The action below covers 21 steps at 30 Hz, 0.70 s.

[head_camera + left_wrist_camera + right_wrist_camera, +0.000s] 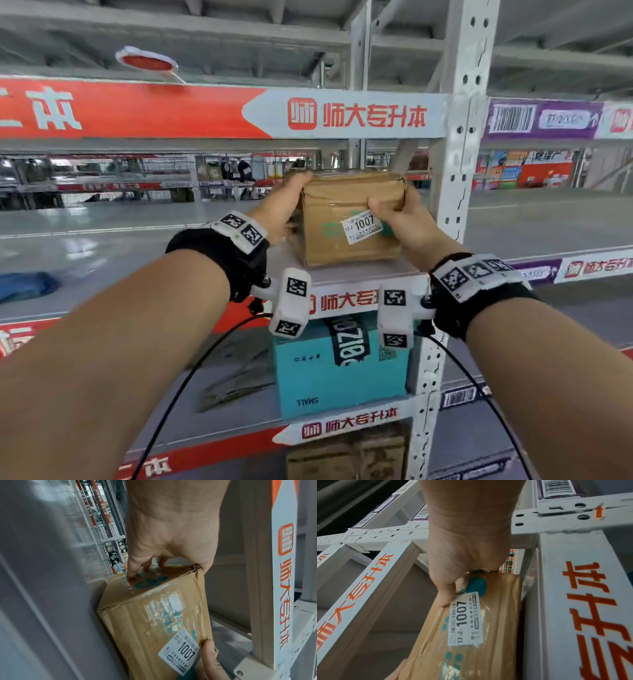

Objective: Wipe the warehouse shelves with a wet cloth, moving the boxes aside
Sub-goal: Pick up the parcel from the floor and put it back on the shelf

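Observation:
A taped brown cardboard box with a white "1007" label sits at the right end of the grey shelf. My left hand grips its left side, thumb over the top edge and fingers pressed on the side face. My right hand grips the right side, its thumb lying on the front beside the label. The box stays close to the shelf surface; I cannot tell whether it touches. No cloth is in view.
A perforated white upright stands just right of the box. One level below sits a teal box marked SMALL, and a brown box lower still. A blue bundle lies on the shelf's far left. The beam above carries a banner.

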Tool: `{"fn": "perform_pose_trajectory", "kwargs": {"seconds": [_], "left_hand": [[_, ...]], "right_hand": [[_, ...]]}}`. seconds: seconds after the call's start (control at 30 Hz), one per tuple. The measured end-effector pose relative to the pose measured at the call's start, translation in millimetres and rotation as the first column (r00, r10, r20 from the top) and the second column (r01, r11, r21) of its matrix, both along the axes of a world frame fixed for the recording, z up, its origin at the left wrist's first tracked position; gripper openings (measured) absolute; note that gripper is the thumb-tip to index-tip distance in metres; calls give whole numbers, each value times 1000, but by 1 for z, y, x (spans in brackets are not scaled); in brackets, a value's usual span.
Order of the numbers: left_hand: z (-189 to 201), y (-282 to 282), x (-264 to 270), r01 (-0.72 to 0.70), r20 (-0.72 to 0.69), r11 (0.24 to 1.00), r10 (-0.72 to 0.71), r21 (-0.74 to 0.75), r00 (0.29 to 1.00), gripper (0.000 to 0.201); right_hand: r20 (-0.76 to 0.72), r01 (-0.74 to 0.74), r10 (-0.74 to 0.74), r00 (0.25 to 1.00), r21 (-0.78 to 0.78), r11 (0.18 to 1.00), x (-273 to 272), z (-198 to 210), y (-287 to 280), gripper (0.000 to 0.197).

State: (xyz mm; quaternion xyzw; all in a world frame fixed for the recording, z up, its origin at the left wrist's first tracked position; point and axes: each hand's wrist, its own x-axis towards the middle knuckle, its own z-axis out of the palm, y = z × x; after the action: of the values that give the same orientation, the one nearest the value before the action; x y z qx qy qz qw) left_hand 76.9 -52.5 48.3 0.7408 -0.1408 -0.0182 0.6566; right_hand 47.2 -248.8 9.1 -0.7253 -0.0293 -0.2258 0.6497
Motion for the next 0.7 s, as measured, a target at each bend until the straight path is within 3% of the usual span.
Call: {"fn": "perform_pose_trajectory", "kwargs": {"seconds": [0.1,0.23,0.33,0.4,0.5,0.6,0.7], "left_hand": [[-3,-8,1,-44,-15,999,44,7,999,67],[-4,-10,-5,-104,-4,993,104,47,995,57],[-4,-8,-9,-170,65,974,162,153,985,76],[-2,-4,-14,-206,132,957,181,206,975,78],[1,8,-24,-226,221,944,174,239,960,58],[-3,19,-34,-207,260,927,127,312,957,32],[-8,30,-40,-216,312,908,102,359,945,24]], "right_hand": [[27,-3,4,1000,-14,1000,3,-1,-6,94],[15,-5,7,1000,-77,997,4,-6,-10,94],[27,58,-55,998,-163,985,0,-10,-8,107],[79,131,-115,990,-242,961,-6,-12,-3,107],[188,247,-194,963,-323,913,-13,-18,7,101],[318,438,-328,890,-391,810,-17,-19,20,92],[375,510,-373,849,-392,765,-26,-18,35,78]]}}
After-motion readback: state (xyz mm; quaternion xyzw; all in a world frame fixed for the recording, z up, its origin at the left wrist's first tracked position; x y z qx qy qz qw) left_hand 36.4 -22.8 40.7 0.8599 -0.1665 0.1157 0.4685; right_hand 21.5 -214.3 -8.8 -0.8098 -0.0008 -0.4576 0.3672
